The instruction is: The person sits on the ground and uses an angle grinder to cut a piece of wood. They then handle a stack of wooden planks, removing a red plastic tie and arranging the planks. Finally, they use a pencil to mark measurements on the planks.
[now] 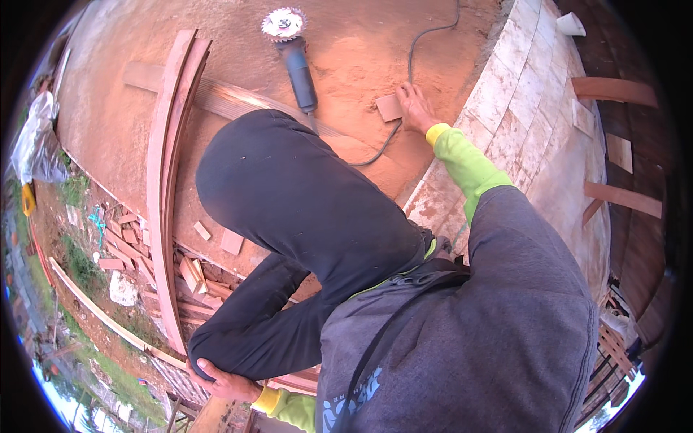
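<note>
My right hand [417, 108] is low over the dusty ground, with its fingers closed at the edge of a small square wood block [388, 107]. A black power cord [411, 54] runs past that hand. Resting against my bent left knee is my left hand [229, 384], its fingers apart and holding nothing. Beyond my right knee lies a dark blue angle grinder [299, 76], fitted with a toothed saw blade [284, 24]. Its cord passes beside the block.
Long reddish planks [167, 166] stretch along my left, and a grooved board [234, 101] lies across beneath them. Wood offcuts [130, 245] are heaped past a ground edge. To the right are pale tiles [516, 86], a white cup [570, 24] and wooden beams [621, 198].
</note>
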Available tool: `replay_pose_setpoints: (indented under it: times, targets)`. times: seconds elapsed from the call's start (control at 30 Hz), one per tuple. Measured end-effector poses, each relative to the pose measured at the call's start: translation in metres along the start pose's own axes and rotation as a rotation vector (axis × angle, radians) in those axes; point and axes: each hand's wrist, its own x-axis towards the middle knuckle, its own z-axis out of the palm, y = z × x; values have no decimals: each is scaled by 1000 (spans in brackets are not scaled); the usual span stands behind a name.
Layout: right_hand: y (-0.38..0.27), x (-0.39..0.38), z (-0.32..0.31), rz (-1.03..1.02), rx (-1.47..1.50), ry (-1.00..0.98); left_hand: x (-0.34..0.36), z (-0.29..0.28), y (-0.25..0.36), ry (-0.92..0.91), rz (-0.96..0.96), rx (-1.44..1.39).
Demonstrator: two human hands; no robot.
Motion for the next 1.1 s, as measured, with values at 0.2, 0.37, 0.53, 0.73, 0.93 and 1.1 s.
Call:
replay_pose_setpoints:
  times: [0.2,0.37,0.53,0.73,0.93,1.1]
  targets:
    - [12,8,19,-91,-245,10,0,3,-6,3,17,-9]
    - [5,2,8,-100,-353,-42,-8,2,12,-8,-26,-49]
    - [16,-8,-18,-227,-385,-90,-8,2,-1,9,19,5]
    - [36,-3,-54,-36,-13,-122,-3,4,16,4,-22,-95]
    - [-33,71,-127,11,239,-34,4,3,6,86,96,-100]
    - [-186,98,-197,-364,171,-45,-12,-3,-4,119,132,-65]
